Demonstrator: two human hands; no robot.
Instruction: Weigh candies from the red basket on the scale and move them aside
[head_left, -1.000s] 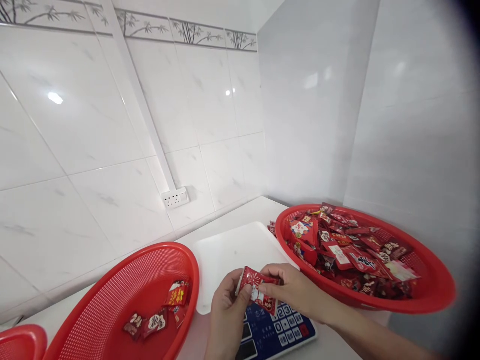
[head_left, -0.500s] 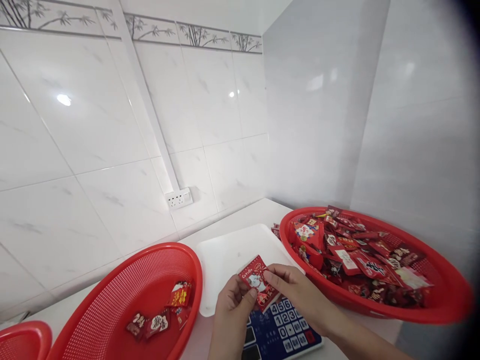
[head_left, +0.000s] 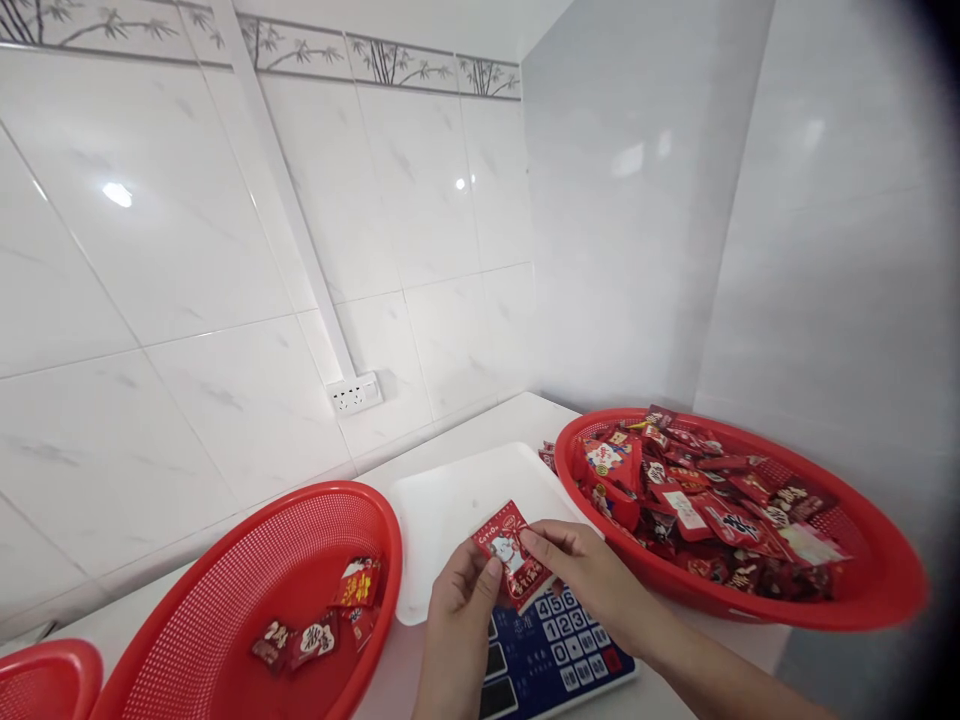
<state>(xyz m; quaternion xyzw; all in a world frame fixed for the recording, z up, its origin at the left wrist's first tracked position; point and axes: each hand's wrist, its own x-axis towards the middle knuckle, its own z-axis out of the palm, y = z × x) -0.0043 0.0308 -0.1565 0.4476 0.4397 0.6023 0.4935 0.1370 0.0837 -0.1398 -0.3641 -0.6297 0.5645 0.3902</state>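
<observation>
Between both hands, a small red candy packet (head_left: 511, 555) with a white cartoon figure is held up, tilted, its printed side facing me. My left hand (head_left: 463, 610) pinches its left edge between thumb and fingers. From the other side, my right hand (head_left: 577, 565) grips the right edge, thumb on the front. Below the packet is a digital scale (head_left: 555, 650) with a blue keypad, partly hidden by my hands; its white weighing tray (head_left: 450, 500) lies behind them.
On the right stands a red basket (head_left: 892, 590) heaped with red packets. A second red basket (head_left: 247, 530) at left holds several packets. Another red basket (head_left: 52, 670) shows at the lower left edge. A wall socket (head_left: 355, 394) sits behind the white table.
The view has shifted slightly. Both hands keep hold of the packet, which is turned a little; the baskets' contents look the same.
</observation>
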